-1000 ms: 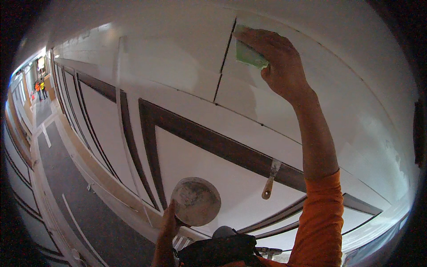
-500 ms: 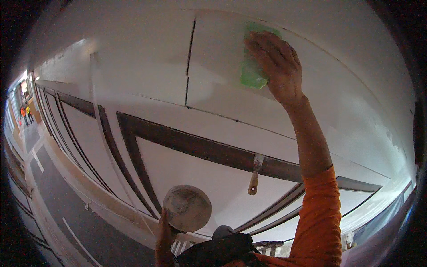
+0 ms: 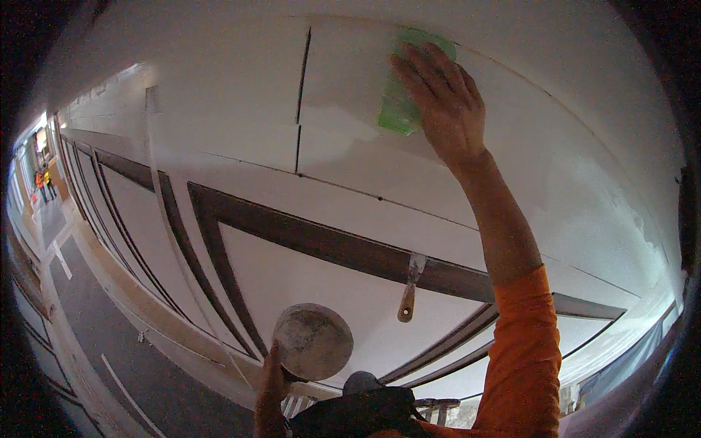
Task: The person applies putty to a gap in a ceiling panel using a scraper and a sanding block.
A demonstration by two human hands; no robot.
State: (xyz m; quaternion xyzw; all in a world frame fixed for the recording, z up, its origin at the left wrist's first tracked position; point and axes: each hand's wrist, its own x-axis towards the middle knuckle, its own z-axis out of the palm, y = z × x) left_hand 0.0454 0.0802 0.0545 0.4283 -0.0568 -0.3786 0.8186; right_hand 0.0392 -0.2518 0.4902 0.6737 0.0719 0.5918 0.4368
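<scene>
My right hand (image 3: 445, 102) reaches up and lies over a green rectangular flat pad (image 3: 398, 109), pressing it to the white wall surface (image 3: 350, 95). Its fingers stretch across the pad's face, gripping or pinning it; the thumb is hidden. A damp-looking darker patch spreads over the surface below and left of the pad. Low down, my left hand (image 3: 270, 379) holds a round grey, stained tub or bowl (image 3: 314, 342) by its left edge. Only its outer round face shows, so any contents are hidden. Most of the left fingers are behind it.
A putty knife (image 3: 409, 296) with a wooden handle hangs over a dark trim strip (image 3: 336, 239). A black seam (image 3: 301, 95) cuts the wall left of my right hand. Far left, people in bright vests (image 3: 45, 182) stand along a grey walkway (image 3: 146, 379).
My right hand and the green pad have shifted slightly up along the wall, and the pad is tilted a little more. The view has turned slightly; my left hand still holds the round tub.
</scene>
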